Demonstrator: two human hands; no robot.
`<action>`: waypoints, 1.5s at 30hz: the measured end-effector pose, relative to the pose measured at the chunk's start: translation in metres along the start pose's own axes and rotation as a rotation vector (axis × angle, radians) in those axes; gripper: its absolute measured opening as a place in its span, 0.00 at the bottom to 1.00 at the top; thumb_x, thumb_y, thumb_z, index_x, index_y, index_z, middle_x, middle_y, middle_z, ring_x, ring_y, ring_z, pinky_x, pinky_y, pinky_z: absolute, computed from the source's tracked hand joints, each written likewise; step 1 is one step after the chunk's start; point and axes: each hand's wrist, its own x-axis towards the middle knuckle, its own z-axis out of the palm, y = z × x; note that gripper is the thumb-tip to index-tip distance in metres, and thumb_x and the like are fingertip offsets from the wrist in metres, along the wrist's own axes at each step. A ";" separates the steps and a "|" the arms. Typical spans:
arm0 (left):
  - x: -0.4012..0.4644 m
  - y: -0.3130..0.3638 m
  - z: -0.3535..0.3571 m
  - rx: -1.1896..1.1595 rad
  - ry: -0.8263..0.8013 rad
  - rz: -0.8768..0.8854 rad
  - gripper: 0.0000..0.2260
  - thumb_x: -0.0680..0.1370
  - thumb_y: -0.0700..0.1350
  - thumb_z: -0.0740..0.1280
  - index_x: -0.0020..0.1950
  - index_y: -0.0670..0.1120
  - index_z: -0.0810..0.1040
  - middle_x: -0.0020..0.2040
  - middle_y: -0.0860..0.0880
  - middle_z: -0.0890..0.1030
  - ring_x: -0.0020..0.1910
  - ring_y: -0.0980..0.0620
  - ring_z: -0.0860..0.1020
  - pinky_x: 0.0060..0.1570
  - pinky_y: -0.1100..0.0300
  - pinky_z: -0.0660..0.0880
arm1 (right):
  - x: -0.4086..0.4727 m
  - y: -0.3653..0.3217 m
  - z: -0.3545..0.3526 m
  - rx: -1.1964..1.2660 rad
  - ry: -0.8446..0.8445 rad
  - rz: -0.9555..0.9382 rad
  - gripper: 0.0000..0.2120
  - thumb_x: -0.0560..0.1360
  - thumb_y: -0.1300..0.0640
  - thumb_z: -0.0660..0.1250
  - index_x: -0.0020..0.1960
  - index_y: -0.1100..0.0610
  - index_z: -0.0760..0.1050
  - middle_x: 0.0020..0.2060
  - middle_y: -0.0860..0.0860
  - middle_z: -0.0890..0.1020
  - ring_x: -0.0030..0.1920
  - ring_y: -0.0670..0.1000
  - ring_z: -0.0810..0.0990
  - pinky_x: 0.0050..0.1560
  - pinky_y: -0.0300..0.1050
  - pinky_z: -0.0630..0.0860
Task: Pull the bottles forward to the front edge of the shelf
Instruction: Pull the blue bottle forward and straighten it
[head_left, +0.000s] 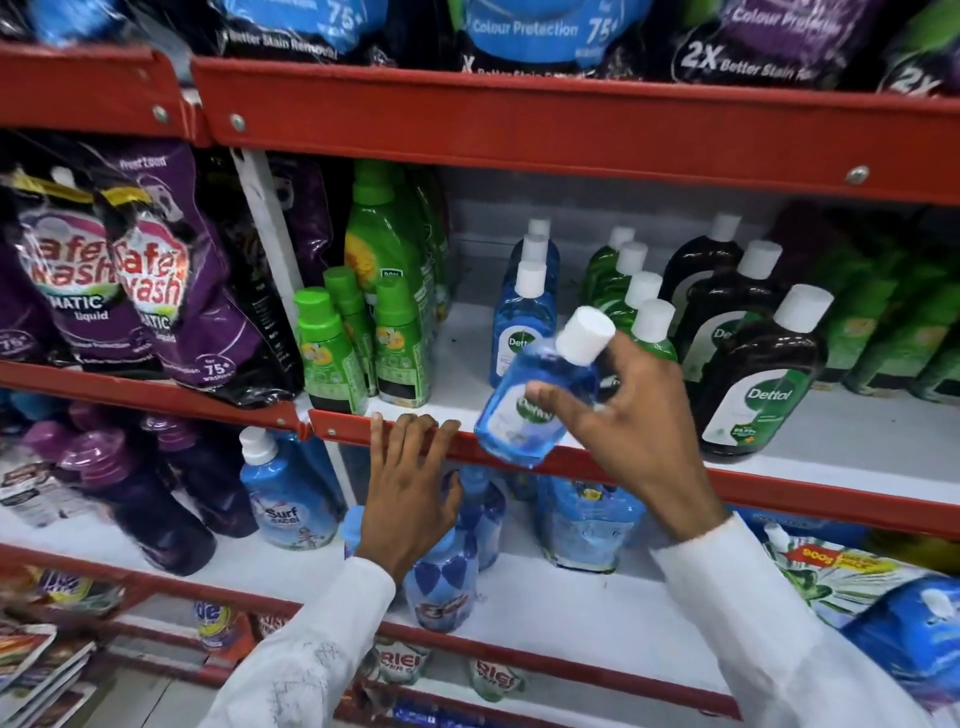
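My right hand (618, 410) grips a small blue Dettol bottle (535, 400) with a white cap, tilted to the right, at the red front lip of the middle shelf (779, 493). Behind it a row of blue Dettol bottles (522, 322) runs back into the shelf. To the right stand a row of green bottles (644, 312) and a row of dark brown Dettol bottles (758, 374); the frontmost brown one is near the lip. My left hand (410, 483) rests open with its fingertips on the red lip, left of the held bottle.
Small green-capped bottles (332, 353) stand at the shelf's left end, with purple detergent pouches (140, 291) beyond a white upright. The shelf below holds blue Surf Excel bottles (285, 493) and pouches. A red shelf lip (519, 130) overhangs above.
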 end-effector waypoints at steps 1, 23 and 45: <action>0.000 0.000 0.000 -0.004 -0.007 0.000 0.29 0.72 0.50 0.71 0.71 0.47 0.70 0.63 0.42 0.76 0.68 0.38 0.72 0.77 0.33 0.56 | 0.011 -0.002 0.004 -0.024 0.002 -0.012 0.23 0.66 0.46 0.79 0.57 0.51 0.80 0.41 0.42 0.84 0.40 0.43 0.80 0.40 0.35 0.75; 0.033 0.023 -0.046 -0.562 0.039 -0.106 0.18 0.80 0.44 0.61 0.70 0.44 0.73 0.65 0.44 0.79 0.63 0.46 0.76 0.67 0.52 0.71 | 0.035 0.045 0.056 -0.087 -0.076 0.170 0.21 0.64 0.49 0.82 0.54 0.55 0.82 0.41 0.45 0.85 0.36 0.42 0.81 0.35 0.23 0.71; 0.073 0.029 -0.026 -0.846 -0.059 -0.248 0.19 0.73 0.42 0.77 0.63 0.43 0.81 0.55 0.48 0.86 0.42 0.74 0.79 0.46 0.79 0.74 | 0.001 0.074 0.077 -0.020 -0.013 0.236 0.14 0.75 0.59 0.72 0.59 0.59 0.81 0.52 0.52 0.87 0.49 0.51 0.85 0.55 0.44 0.81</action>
